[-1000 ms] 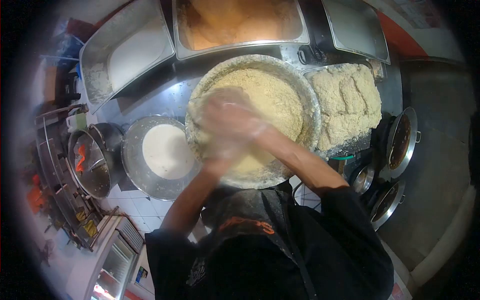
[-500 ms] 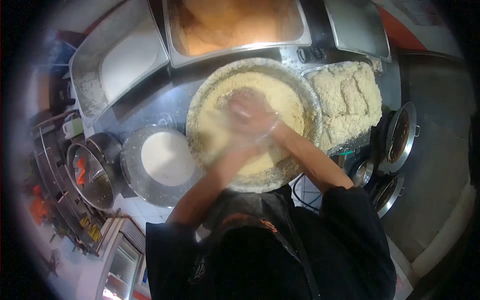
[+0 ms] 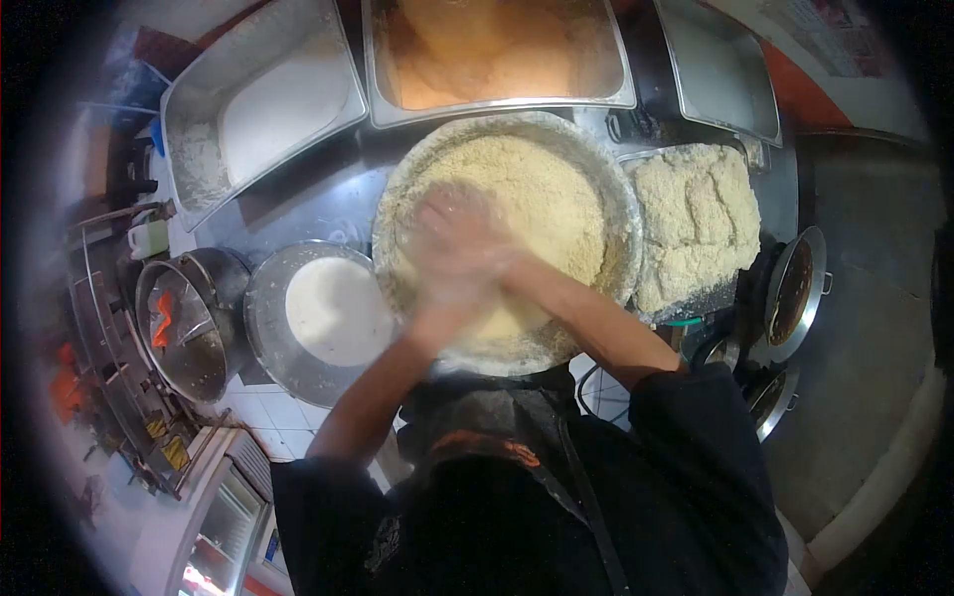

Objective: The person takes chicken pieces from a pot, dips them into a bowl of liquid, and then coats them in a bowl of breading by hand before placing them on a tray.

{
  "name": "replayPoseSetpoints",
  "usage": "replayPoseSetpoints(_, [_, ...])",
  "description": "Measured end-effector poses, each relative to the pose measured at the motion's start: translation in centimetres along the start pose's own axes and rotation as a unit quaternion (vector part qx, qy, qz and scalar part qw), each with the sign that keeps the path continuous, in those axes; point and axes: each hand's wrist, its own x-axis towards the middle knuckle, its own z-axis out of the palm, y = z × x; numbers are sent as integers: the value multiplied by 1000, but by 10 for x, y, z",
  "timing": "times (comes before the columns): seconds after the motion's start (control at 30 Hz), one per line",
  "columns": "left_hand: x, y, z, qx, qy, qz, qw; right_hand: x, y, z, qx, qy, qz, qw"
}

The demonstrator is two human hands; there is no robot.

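A wide round metal basin [image 3: 616, 214] holds pale yellow breading crumbs [image 3: 542, 189], with coarser crumbs stuck along its wall. Both hands are inside it, toward its left side, smeared by motion. My right hand [image 3: 457, 223] reaches across and lies over or against my left hand [image 3: 452, 293], low over the crumbs. Whether anything is between or under them is hidden. Against the basin's right side, a tray is heaped with crumb-coated pieces [image 3: 696, 214] laid in rows.
Left of the basin stands a metal bowl of white batter or liquid [image 3: 338, 308]. Behind are a pan of white powder [image 3: 288, 109], a pan of orange-tinted contents [image 3: 487, 74] and another metal pan [image 3: 720, 70]. A dark pot [image 3: 204, 348] and pans of dark liquid [image 3: 792, 288] flank the table.
Both hands have shifted left within the basin, uncovering more crumbs on the right. The camera view has moved slightly.
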Motion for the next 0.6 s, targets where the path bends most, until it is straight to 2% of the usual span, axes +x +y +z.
replayPoseSetpoints(0.03, [-2,3,3,98,-2,21,995,-8,-7,-4,-34,-47,26,998])
replayPoseSetpoints(0.07, [-4,6,2,209,-34,39,977,-14,-2,-3,-30,-54,31,998])
replayPoseSetpoints(0.1, [-3,11,4,331,-59,68,939,-19,7,-1,-30,-63,30,997])
replayPoseSetpoints(0.17, [-6,19,9,557,-104,148,811,-29,13,15,-25,-68,34,997])
replayPoseSetpoints(0.23, [-6,25,11,712,-111,270,639,-25,27,22,-71,108,-112,985])
replayPoseSetpoints(0.27, [-3,27,12,754,-95,342,553,-18,38,15,-86,119,-119,982])
replayPoseSetpoints(0.3, [-5,35,14,772,-80,396,490,-20,39,6,-30,89,-73,993])
replayPoseSetpoints(0.33, [-15,80,43,806,-129,296,496,-27,33,0,35,52,-24,998])
replayPoseSetpoints(0.37, [-25,126,74,832,-174,184,493,-14,19,-47,25,-55,71,996])
replayPoseSetpoints(0.4, [-36,173,105,848,-211,77,480,-1,4,-96,-12,-178,166,970])
replayPoseSetpoints(0.43, [-31,157,89,849,-208,73,480,12,-11,-146,-61,-298,235,923])
replayPoseSetpoints(0.47, [-24,127,61,632,-131,106,757,3,-3,-141,-58,-300,235,923])
replayPoseSetpoints(0.5, [-19,111,43,331,-35,128,934,-11,9,-128,-145,-214,227,939])
replayPoseSetpoints(0.53, [-13,110,41,331,-34,129,934,-22,20,-115,-233,-124,215,940])
replayPoseSetpoints(0.57, [-4,111,40,534,15,283,796,-34,29,-102,-235,-123,214,940])
replayPoseSetpoints(0.6, [0,111,38,693,63,411,589,-47,35,-86,-195,-61,166,965])
